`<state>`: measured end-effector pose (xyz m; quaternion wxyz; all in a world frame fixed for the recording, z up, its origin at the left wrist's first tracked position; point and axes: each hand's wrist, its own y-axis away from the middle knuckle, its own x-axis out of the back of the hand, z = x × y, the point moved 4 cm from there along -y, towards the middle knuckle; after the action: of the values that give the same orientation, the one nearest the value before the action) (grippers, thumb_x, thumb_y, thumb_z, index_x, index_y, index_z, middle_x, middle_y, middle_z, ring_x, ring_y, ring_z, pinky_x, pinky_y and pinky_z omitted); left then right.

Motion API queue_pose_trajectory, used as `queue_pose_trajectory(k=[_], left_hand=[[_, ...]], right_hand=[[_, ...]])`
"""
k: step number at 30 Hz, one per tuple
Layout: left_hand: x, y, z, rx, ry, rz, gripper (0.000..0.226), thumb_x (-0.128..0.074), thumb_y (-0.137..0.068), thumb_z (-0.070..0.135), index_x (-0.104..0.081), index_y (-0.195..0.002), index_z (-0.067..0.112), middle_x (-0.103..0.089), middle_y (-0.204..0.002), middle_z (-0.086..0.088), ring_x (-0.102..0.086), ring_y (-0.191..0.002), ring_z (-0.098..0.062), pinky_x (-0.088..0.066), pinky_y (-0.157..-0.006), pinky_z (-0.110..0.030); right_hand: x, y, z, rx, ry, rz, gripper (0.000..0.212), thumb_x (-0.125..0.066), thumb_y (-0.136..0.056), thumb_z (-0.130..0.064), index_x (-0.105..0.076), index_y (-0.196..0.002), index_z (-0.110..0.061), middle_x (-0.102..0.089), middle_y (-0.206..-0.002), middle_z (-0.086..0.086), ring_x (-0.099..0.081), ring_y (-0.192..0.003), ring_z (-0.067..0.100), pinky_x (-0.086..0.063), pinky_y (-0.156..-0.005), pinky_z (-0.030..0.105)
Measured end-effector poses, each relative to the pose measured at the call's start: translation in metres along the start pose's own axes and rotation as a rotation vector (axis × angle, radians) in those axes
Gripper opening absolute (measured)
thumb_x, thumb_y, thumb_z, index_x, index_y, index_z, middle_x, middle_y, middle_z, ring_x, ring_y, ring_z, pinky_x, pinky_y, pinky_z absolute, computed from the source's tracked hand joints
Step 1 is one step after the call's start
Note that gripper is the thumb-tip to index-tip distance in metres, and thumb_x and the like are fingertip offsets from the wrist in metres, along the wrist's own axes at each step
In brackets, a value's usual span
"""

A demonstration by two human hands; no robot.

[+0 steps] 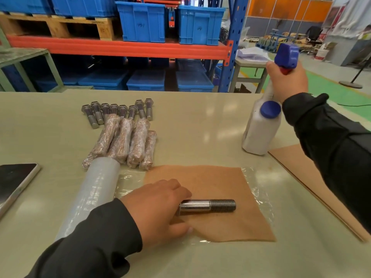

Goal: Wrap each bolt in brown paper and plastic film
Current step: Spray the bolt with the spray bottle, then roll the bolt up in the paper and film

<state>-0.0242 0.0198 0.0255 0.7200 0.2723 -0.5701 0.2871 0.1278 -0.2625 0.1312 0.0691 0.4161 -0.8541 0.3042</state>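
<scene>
A steel bolt (212, 205) lies on a sheet of brown paper (216, 183), which rests on a piece of plastic film (259, 195). My left hand (158, 209) covers the bolt's head end and holds it, thumb on the paper. At the far right my right hand (287, 81) grips the neck of a white spray bottle (261, 129) with a blue nozzle, its base on the table. The film roll (94, 195) lies to the left. Several wrapped bolts (124, 141) lie behind it, with several bare bolts (118, 112) further back.
A stack of brown paper sheets (301, 171) lies at the right under my forearm. A dark tablet-like device (14, 181) sits at the left table edge. Blue crates (170, 23) fill a shelf rack beyond the table.
</scene>
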Motion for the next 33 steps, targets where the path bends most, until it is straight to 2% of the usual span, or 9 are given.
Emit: queue_pose_trajectory(k=[5, 8, 10, 14, 18, 22, 26, 29, 33], left_hand=[[0.005, 0.0, 0.0, -0.009, -0.027, 0.027, 0.054, -0.046, -0.086, 0.055, -0.03, -0.133, 0.035, -0.037, -0.128, 0.017, -0.04, -0.111, -0.002, -0.033, -0.091, -0.016], [0.008, 0.001, 0.0, 0.002, -0.033, 0.031, 0.038, -0.049, -0.086, 0.054, -0.036, -0.115, 0.034, -0.041, -0.115, 0.016, -0.038, -0.094, -0.002, -0.034, -0.081, -0.017], [0.011, 0.002, 0.001, 0.002, -0.011, 0.021, 0.024, -0.049, -0.087, 0.051, -0.04, -0.101, 0.034, -0.042, -0.109, 0.015, -0.039, -0.091, -0.003, -0.035, -0.08, -0.019], [0.013, 0.0, 0.001, 0.007, 0.032, 0.04, 0.014, -0.047, -0.091, 0.044, -0.04, -0.086, 0.032, -0.046, -0.104, 0.015, -0.041, -0.088, -0.004, -0.037, -0.079, -0.02], [0.015, 0.0, -0.005, 0.051, 0.073, 0.149, 0.012, -0.041, -0.094, 0.037, -0.039, -0.087, 0.028, -0.047, -0.095, 0.012, -0.046, -0.085, -0.008, -0.035, -0.073, -0.02], [0.016, -0.001, -0.006, 0.062, 0.11, 0.141, 0.018, -0.042, -0.092, 0.043, -0.033, -0.079, 0.034, -0.05, -0.09, 0.013, -0.047, -0.08, -0.006, -0.034, -0.067, -0.018], [0.01, 0.002, -0.008, 0.052, 0.119, -0.003, 0.045, -0.06, -0.067, 0.065, -0.028, -0.089, 0.043, -0.042, -0.096, 0.021, -0.042, -0.084, 0.0, -0.037, -0.072, -0.017], [-0.002, 0.004, -0.005, 0.047, 0.088, -0.133, 0.072, -0.075, -0.053, 0.063, -0.023, -0.097, 0.041, -0.034, -0.099, 0.02, -0.037, -0.086, -0.001, -0.036, -0.074, -0.019], [-0.007, 0.002, -0.004, 0.057, 0.041, -0.096, 0.077, -0.077, -0.057, 0.056, -0.023, -0.109, 0.038, -0.029, -0.099, 0.019, -0.033, -0.087, -0.003, -0.033, -0.073, -0.018]], right_hand=[[-0.007, 0.001, 0.002, 0.053, -0.004, -0.049, 0.024, -0.053, -0.091, -0.038, -0.046, -0.103, -0.02, -0.047, -0.082, -0.008, -0.045, -0.079, 0.009, -0.036, -0.078, 0.023], [-0.006, 0.007, 0.008, -0.005, 0.019, -0.102, 0.059, -0.058, -0.088, -0.041, -0.033, -0.135, -0.014, -0.045, -0.122, 0.004, -0.046, -0.107, 0.013, -0.037, -0.094, 0.026], [0.005, 0.018, 0.007, -0.024, 0.033, 0.023, 0.08, -0.06, -0.086, -0.043, -0.018, -0.145, -0.009, -0.03, -0.137, 0.009, -0.037, -0.123, 0.018, -0.033, -0.106, 0.032], [0.022, 0.074, -0.017, 0.26, -0.027, 0.244, 0.054, -0.054, -0.084, -0.028, -0.032, -0.13, -0.01, -0.03, -0.116, 0.004, -0.039, -0.104, 0.01, -0.039, -0.093, 0.022], [0.002, 0.14, -0.03, 0.433, -0.084, -0.375, 0.027, -0.054, -0.083, -0.034, -0.044, -0.107, -0.026, -0.051, -0.099, -0.004, -0.049, -0.082, -0.002, -0.042, -0.072, 0.016], [-0.011, 0.18, -0.017, 0.366, -0.013, -0.948, 0.035, -0.065, -0.067, -0.052, -0.056, -0.09, -0.027, -0.059, -0.092, -0.011, -0.057, -0.087, 0.003, -0.046, -0.074, 0.018], [-0.01, 0.193, -0.005, 0.339, 0.084, -1.152, 0.045, -0.085, -0.053, -0.045, -0.055, -0.081, -0.028, -0.058, -0.097, -0.007, -0.053, -0.091, 0.007, -0.044, -0.079, 0.024], [-0.011, 0.206, 0.003, 0.394, 0.272, -1.271, 0.056, -0.085, -0.052, -0.051, -0.042, -0.085, -0.038, -0.043, -0.104, -0.021, -0.042, -0.098, 0.0, -0.039, -0.082, 0.02], [-0.015, 0.22, 0.008, 0.493, 0.447, -1.322, 0.069, -0.081, -0.05, -0.059, -0.03, -0.094, -0.042, -0.026, -0.102, -0.028, -0.032, -0.094, -0.006, -0.034, -0.076, 0.014]])
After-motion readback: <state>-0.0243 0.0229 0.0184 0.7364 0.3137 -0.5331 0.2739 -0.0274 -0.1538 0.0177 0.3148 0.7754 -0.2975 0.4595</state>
